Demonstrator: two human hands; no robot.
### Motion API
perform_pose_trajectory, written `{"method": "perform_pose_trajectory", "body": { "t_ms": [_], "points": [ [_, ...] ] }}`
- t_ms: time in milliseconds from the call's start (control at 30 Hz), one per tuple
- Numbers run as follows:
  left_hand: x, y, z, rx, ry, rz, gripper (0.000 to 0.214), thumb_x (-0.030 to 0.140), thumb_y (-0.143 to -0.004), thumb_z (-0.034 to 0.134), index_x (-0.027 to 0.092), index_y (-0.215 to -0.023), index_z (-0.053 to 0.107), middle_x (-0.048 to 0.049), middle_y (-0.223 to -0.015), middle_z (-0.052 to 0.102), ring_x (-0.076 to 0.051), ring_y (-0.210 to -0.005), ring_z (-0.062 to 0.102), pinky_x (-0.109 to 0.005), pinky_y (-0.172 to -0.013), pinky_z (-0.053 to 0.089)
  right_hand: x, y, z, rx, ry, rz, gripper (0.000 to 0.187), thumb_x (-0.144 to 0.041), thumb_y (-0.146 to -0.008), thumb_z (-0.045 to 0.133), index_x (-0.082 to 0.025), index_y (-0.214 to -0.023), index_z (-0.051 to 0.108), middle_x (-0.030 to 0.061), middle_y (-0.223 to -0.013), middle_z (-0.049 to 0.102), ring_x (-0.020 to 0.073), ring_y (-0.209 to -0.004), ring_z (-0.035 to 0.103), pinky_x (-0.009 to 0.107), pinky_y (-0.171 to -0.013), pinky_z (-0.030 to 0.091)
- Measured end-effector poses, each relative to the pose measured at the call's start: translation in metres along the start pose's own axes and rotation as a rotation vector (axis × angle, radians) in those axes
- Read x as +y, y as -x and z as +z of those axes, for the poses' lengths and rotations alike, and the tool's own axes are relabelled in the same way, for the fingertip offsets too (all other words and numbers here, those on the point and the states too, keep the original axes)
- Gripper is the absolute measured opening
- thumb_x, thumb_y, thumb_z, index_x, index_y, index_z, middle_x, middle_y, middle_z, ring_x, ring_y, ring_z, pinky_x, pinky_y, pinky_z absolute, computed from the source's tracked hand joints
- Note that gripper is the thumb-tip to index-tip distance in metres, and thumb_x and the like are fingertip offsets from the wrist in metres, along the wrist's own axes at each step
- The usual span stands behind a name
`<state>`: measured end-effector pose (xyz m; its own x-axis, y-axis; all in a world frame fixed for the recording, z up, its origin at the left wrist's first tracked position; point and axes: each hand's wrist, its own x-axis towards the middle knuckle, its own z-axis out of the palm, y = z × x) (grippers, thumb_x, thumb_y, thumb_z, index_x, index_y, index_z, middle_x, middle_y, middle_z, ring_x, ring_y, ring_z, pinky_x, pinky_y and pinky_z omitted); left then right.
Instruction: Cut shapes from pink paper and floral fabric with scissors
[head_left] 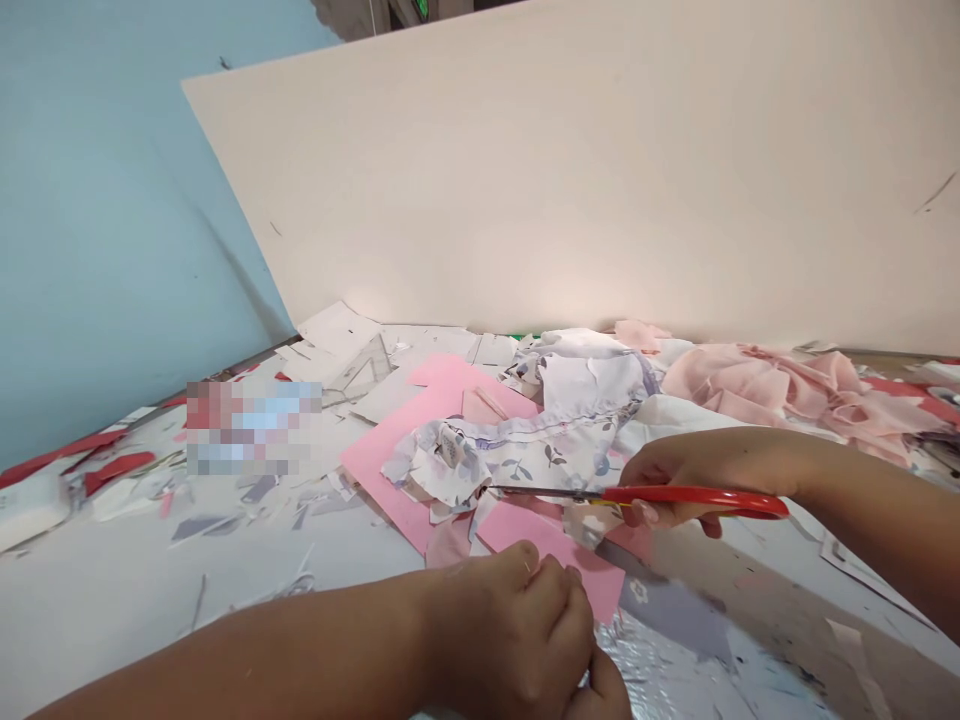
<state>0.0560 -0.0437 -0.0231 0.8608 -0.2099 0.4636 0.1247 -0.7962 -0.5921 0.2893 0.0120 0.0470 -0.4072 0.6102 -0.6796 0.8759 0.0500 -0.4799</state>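
My right hand (694, 470) is closed around the red handles of a pair of scissors (645, 495), whose blades point left and reach into a piece of white floral fabric (525, 455). That fabric lies over pink paper sheets (390, 440). My left hand (517, 630) sits near the bottom edge, its fingers pinched together on the near edge of a pink paper piece (555, 555). Both hands rest low over the littered white table (112, 590).
A large beige board (600, 170) leans upright behind the work area against a blue wall (90, 220). Pink cloth (780, 390) is heaped at the right. White paper scraps (337, 345), red-handled tools (112, 470) and a blurred patch lie at the left.
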Motion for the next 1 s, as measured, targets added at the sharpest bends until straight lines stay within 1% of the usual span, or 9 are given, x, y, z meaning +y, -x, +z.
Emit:
{"method": "perform_pose_trajectory", "body": {
  "t_ms": [100, 200, 300, 367, 433, 500, 600, 800, 1000],
  "points": [
    [-0.001, -0.001, -0.001, -0.015, 0.002, 0.003, 0.004, 0.02, -0.072, 0.051, 0.017, -0.074, 0.049, -0.0071, -0.074, 0.067, -0.018, -0.065, 0.061, -0.027, -0.047, 0.042, -0.003, -0.004, -0.006, 0.018, 0.08, -0.011, 0.025, -0.043, -0.066, 0.056, -0.02, -0.076, 0.061, -0.0004, -0.064, 0.049, 0.0116, -0.055, 0.045, 0.023, -0.047, 0.036],
    [-0.002, -0.001, -0.001, -0.028, -0.004, 0.009, 0.004, 0.021, -0.073, 0.05, 0.018, -0.075, 0.049, -0.0067, -0.075, 0.068, -0.017, -0.066, 0.06, -0.027, -0.048, 0.043, -0.01, -0.005, -0.01, 0.128, 0.271, 0.011, 0.024, -0.044, -0.064, 0.057, -0.021, -0.071, 0.062, 0.0001, -0.061, 0.051, 0.0132, -0.053, 0.045, 0.023, -0.045, 0.029],
    [-0.002, 0.0, -0.002, -0.045, -0.016, 0.012, 0.004, 0.021, -0.074, 0.049, 0.018, -0.077, 0.049, -0.0062, -0.075, 0.067, -0.016, -0.068, 0.06, -0.026, -0.049, 0.044, -0.015, -0.006, -0.014, 0.217, 0.42, 0.028, 0.022, -0.042, -0.064, 0.056, -0.024, -0.073, 0.063, 0.0021, -0.066, 0.055, 0.0176, -0.059, 0.05, 0.024, -0.046, 0.029],
    [-0.002, 0.0, -0.002, -0.064, -0.018, 0.018, 0.005, 0.021, -0.075, 0.049, 0.018, -0.079, 0.049, -0.0062, -0.077, 0.067, -0.016, -0.068, 0.06, -0.026, -0.05, 0.044, -0.018, -0.008, -0.016, 0.243, 0.483, 0.022, 0.017, -0.037, -0.067, 0.053, -0.024, -0.073, 0.062, 0.0031, -0.066, 0.056, 0.0168, -0.056, 0.049, 0.024, -0.044, 0.028],
    [-0.002, 0.001, -0.002, -0.07, -0.019, 0.019, 0.005, 0.021, -0.075, 0.048, 0.018, -0.079, 0.049, -0.0063, -0.078, 0.067, -0.016, -0.068, 0.06, -0.027, -0.05, 0.044, -0.021, -0.011, -0.019, 0.258, 0.536, 0.03, 0.014, -0.032, -0.068, 0.05, -0.023, -0.073, 0.061, 0.0032, -0.064, 0.055, 0.0141, -0.049, 0.044, 0.024, -0.042, 0.025],
    [-0.001, 0.002, -0.001, -0.066, -0.021, 0.014, 0.004, 0.019, -0.074, 0.049, 0.018, -0.078, 0.049, -0.0066, -0.079, 0.067, -0.016, -0.068, 0.06, -0.027, -0.05, 0.043, -0.026, -0.015, -0.024, 0.253, 0.564, 0.045, 0.015, -0.03, -0.068, 0.05, -0.024, -0.076, 0.061, 0.0029, -0.064, 0.055, 0.0129, -0.047, 0.041, 0.024, -0.041, 0.025],
    [0.001, 0.004, 0.001, -0.077, -0.013, 0.016, 0.005, 0.018, -0.075, 0.049, 0.017, -0.079, 0.048, -0.0075, -0.081, 0.067, -0.017, -0.07, 0.06, -0.027, -0.051, 0.043, -0.035, -0.02, -0.033, 0.223, 0.558, 0.036, 0.02, -0.033, -0.067, 0.052, -0.027, -0.083, 0.064, 0.0023, -0.068, 0.057, 0.0147, -0.051, 0.045, 0.025, -0.043, 0.028],
    [0.003, 0.009, 0.002, -0.13, 0.008, 0.028, 0.011, 0.022, -0.078, 0.046, 0.018, -0.087, 0.049, -0.0087, -0.088, 0.065, -0.018, -0.075, 0.059, -0.029, -0.053, 0.043, -0.045, -0.027, -0.048, 0.132, 0.491, 0.048, 0.038, -0.044, -0.056, 0.064, -0.027, -0.09, 0.066, 0.0013, -0.074, 0.061, 0.0168, -0.06, 0.051, 0.024, -0.047, 0.031],
    [0.004, 0.012, 0.004, -0.127, 0.001, 0.017, 0.009, 0.021, -0.078, 0.046, 0.019, -0.087, 0.049, -0.0068, -0.09, 0.064, -0.016, -0.074, 0.058, -0.027, -0.053, 0.042, -0.039, -0.024, -0.04, 0.025, 0.366, -0.039, 0.028, -0.041, -0.066, 0.056, -0.02, -0.081, 0.068, 0.0002, -0.071, 0.06, 0.0143, -0.065, 0.048, 0.024, -0.057, 0.032]
  ]
}}
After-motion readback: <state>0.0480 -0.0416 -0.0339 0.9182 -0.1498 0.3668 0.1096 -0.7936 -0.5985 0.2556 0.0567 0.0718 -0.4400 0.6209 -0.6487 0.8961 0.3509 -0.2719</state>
